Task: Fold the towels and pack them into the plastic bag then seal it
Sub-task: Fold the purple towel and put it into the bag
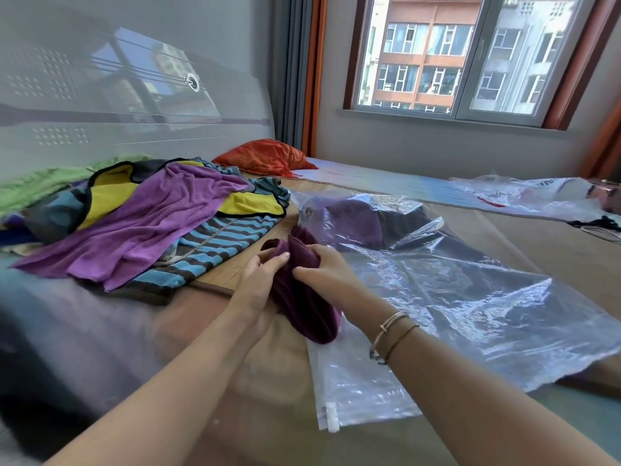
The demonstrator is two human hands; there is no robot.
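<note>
I see a heap of towels (151,210) at left. My left hand (260,280) and right hand (324,267) both grip a folded maroon towel (302,297) just beside the plastic bag (453,290), which already holds towels.

Bright daylight thru the window (447,55) at top right, soft and even, no hard shadows. Glare on the plastic bag (470,284) w/ white highlights along its creases; 2nd bag (537,193) near the bed's far right edge also shines. Glossy headboard (134,85) mirrors the window & buildings. Wide-angle bend at frame edges, window frame leans. Lower left corner smeared & soft, forearms slightly blurred; centre is sharp.
</note>
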